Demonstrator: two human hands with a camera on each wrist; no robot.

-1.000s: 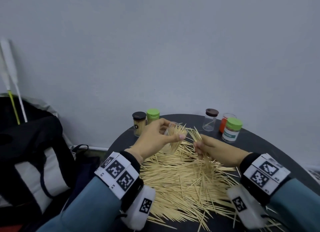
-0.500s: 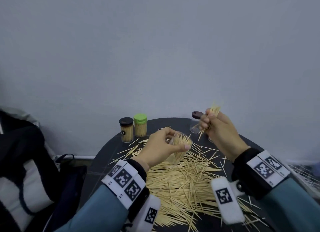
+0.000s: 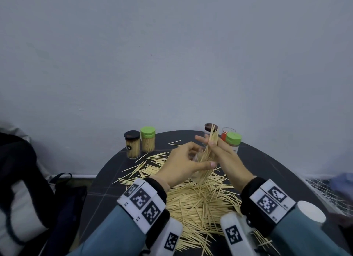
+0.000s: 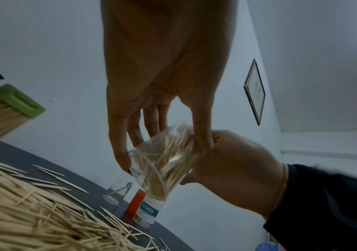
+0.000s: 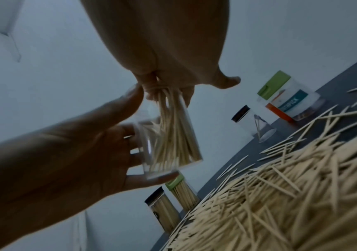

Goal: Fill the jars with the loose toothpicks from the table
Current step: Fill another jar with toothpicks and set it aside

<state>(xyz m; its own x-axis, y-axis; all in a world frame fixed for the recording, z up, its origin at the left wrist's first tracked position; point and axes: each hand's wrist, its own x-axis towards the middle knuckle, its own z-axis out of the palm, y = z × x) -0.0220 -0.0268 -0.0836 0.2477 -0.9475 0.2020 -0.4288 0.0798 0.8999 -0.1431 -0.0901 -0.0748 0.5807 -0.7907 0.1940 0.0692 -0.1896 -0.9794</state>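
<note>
My left hand [image 3: 188, 160] grips a clear open jar [image 4: 162, 168], tilted, just above the pile of loose toothpicks [image 3: 198, 200] on the dark round table [image 3: 267, 169]. The jar [image 5: 169, 141] holds many toothpicks. My right hand [image 3: 214, 147] pinches a bundle of toothpicks [image 3: 212, 139] whose lower ends are inside the jar's mouth; the upper ends stick up past the fingers. In the right wrist view the bundle [image 5: 169, 105] runs from my fingers down into the jar. Both hands touch at the jar.
Two full jars stand at the back left, one black-lidded [image 3: 132, 144], one green-lidded [image 3: 148, 140]. At the back right stand a nearly empty brown-lidded jar [image 3: 209, 126], an open red jar [image 3: 228, 131] and a green-lidded labelled jar [image 3: 233, 139]. A dark bag [image 3: 21, 179] lies left of the table.
My right hand lifted a bundle of toothpicks off the pile, raised it, then brought it left and down into the jar held by my left hand. The head view shifted.
</note>
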